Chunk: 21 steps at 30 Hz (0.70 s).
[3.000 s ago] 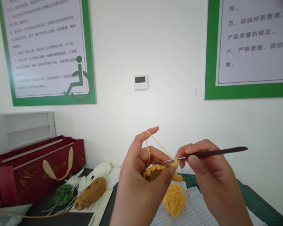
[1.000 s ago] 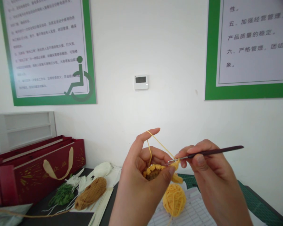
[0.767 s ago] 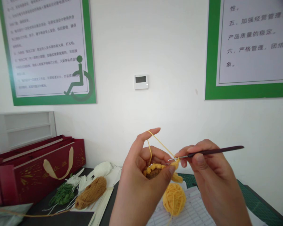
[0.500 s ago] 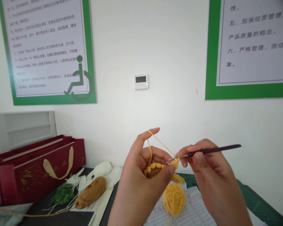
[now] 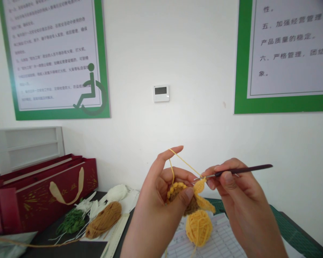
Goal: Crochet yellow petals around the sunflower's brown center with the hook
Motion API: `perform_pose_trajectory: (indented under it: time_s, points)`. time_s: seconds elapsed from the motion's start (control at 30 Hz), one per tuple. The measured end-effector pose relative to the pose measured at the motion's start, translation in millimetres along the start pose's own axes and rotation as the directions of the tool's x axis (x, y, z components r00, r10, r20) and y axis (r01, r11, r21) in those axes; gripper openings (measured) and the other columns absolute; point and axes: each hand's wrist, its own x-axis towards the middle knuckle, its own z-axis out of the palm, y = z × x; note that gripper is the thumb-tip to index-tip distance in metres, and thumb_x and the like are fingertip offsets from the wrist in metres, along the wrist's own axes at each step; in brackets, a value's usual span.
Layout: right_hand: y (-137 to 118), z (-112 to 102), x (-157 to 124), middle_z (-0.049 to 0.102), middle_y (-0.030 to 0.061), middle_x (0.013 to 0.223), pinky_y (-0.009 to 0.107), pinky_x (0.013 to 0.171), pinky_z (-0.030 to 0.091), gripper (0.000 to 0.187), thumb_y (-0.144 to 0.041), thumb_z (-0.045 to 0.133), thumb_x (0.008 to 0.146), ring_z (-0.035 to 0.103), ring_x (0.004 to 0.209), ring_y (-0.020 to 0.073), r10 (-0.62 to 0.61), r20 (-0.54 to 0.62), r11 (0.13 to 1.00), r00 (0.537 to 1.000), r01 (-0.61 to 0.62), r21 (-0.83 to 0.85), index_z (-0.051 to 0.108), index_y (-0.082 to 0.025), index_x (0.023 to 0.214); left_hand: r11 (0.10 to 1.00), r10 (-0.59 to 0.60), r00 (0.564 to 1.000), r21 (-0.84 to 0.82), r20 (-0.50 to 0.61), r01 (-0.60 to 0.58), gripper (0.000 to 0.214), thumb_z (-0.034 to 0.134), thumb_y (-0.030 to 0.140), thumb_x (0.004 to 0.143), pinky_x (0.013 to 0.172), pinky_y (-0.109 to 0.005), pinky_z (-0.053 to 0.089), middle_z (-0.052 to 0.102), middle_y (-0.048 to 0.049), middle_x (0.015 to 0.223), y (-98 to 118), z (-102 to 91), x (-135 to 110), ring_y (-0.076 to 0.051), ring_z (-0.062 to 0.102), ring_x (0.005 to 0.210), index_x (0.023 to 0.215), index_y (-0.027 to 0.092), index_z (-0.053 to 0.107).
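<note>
The left hand is pinching the crocheted piece above the bench, before its far edge; the right hand is pinching the hook. Two yellow flaps are projecting — the opposite rim is showing none, so work is apparently remaining.

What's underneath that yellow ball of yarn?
The yellow ball of yarn appears to rest on printed paper ruled with a grid. The patch directly beneath it is covered, and the left hand and right hand block more of the view around it.
</note>
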Motion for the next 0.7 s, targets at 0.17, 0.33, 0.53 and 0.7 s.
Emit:
perform_pose_trajectory:
  time_s: [0.17, 0.33, 0.53, 0.7]
  points:
    - [1.1, -0.7, 1.4, 0.070, 0.0015, 0.081, 0.028, 0.069, 0.050, 0.015, -0.038, 0.068, 0.093, 0.056, 0.068, 0.0129, -0.005, -0.003, 1.000, 1.000, 0.005, 0.008, 0.071, -0.024, 0.086, 1.000, 0.020, 1.000, 0.002, 0.016, -0.020, 0.069, 0.075, 0.012, 0.082, 0.072, -0.026, 0.054, 0.070, -0.0029, 0.091, -2.2, -2.9, -0.1, -0.016, 0.064, 0.083, 0.142, 0.031, 0.048]
    - [1.2, -1.7, 1.8, 0.070, 0.0026, 0.081, 0.030, 0.069, 0.050, 0.016, -0.038, 0.068, 0.093, 0.056, 0.068, 0.0138, -0.009, -0.009, 1.000, 1.000, 0.009, -0.002, 0.071, -0.024, 0.086, 1.000, 0.028, 1.000, -0.008, -0.008, -0.028, 0.069, 0.077, 0.011, 0.078, 0.070, -0.024, 0.053, 0.072, -0.0035, 0.090, -3.0, -1.2, -0.6, -0.017, 0.065, 0.084, 0.140, 0.030, 0.052]
    - [0.3, -0.4, 0.9, 0.070, 0.0016, 0.080, 0.028, 0.068, 0.050, 0.015, -0.037, 0.067, 0.094, 0.057, 0.067, 0.0133, -0.004, 0.013, 1.000, 1.000, 0.004, 0.006, 0.070, -0.025, 0.086, 1.000, 0.009, 0.997, -0.012, -0.081, -0.010, 0.066, 0.081, 0.014, 0.077, 0.055, -0.021, 0.045, 0.071, -0.0005, 0.082, -3.6, 5.7, 0.4, -0.012, 0.060, 0.064, 0.135, 0.030, 0.055]
    - [-1.5, -0.2, 1.0, 0.071, 0.0016, 0.080, 0.028, 0.066, 0.051, 0.013, -0.037, 0.068, 0.094, 0.058, 0.067, 0.0134, -0.007, 0.039, 1.000, 0.999, 0.007, 0.013, 0.071, -0.025, 0.088, 1.000, 0.002, 0.990, 0.002, -0.138, -0.002, 0.072, 0.084, 0.014, 0.074, 0.054, -0.019, 0.044, 0.069, 0.0022, 0.075, -0.8, 9.5, 0.7, -0.011, 0.057, 0.059, 0.138, 0.029, 0.053]
